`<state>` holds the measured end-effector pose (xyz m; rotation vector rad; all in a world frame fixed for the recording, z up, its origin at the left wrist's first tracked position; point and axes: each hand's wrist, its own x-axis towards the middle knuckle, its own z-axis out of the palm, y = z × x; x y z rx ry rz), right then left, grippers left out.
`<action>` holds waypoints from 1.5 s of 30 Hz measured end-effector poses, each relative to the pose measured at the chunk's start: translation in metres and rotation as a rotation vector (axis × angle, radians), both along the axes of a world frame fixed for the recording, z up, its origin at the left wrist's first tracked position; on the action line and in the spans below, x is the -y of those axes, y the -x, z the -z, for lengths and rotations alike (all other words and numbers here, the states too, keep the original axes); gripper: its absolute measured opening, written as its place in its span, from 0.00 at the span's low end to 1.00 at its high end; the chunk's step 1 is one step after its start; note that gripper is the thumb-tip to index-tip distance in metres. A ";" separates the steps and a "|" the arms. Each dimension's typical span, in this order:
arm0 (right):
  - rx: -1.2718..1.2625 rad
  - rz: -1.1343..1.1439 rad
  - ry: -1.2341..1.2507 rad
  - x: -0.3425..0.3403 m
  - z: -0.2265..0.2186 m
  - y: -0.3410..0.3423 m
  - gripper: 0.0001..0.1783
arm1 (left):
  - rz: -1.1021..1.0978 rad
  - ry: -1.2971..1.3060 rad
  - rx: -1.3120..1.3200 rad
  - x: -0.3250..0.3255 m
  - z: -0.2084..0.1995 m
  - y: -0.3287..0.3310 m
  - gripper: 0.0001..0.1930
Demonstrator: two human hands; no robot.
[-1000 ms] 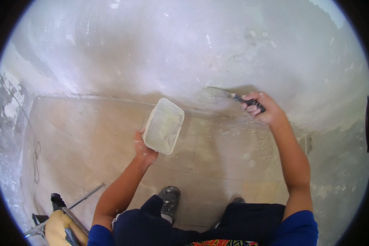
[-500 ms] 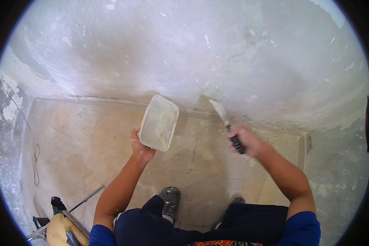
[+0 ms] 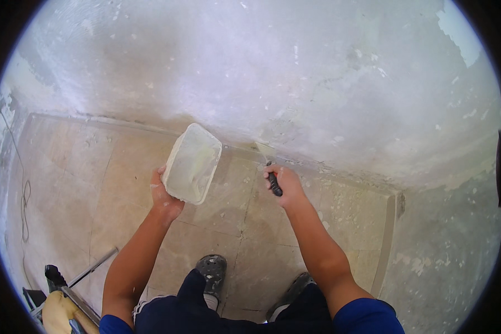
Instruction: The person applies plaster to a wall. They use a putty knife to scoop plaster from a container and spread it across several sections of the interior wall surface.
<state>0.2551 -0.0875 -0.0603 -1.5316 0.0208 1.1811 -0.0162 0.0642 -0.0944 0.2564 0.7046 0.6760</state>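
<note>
My left hand (image 3: 166,193) grips a white rectangular plastic tub (image 3: 192,165) by its lower left side. The tub is tilted so its inside shows, with a thin pale smear of paste in it. My right hand (image 3: 284,183) is closed round the black handle of a putty knife (image 3: 265,151). Its wide blade points up and left, close to the foot of the plastered wall (image 3: 295,89); whether it touches the wall I cannot tell. A gap of floor lies between tub and knife.
Grey, patchy walls meet a dusty tiled floor (image 3: 117,183) along a low skirting. At the lower left are a metal-framed object with a tan pad (image 3: 64,314) and a thin cord (image 3: 25,211). My dark clogs (image 3: 212,273) stand on the tiles.
My right hand has brought the putty knife left and a little lower along the wall, nearer the tub. The whole view has shifted, and the tub appears slightly further left.
</note>
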 end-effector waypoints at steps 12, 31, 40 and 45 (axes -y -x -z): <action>0.162 0.069 -0.240 0.016 -0.139 0.020 0.08 | 0.031 0.034 0.082 0.011 0.000 -0.002 0.26; -0.238 -0.097 -0.031 0.021 0.055 0.048 0.10 | -0.025 0.036 0.042 0.006 0.007 0.002 0.28; -0.561 0.009 -0.200 0.001 0.041 0.003 0.14 | -0.034 0.061 0.000 0.008 0.013 -0.004 0.28; -0.766 0.065 -0.270 -0.023 0.039 -0.010 0.15 | 0.012 0.070 0.059 0.007 0.030 -0.002 0.30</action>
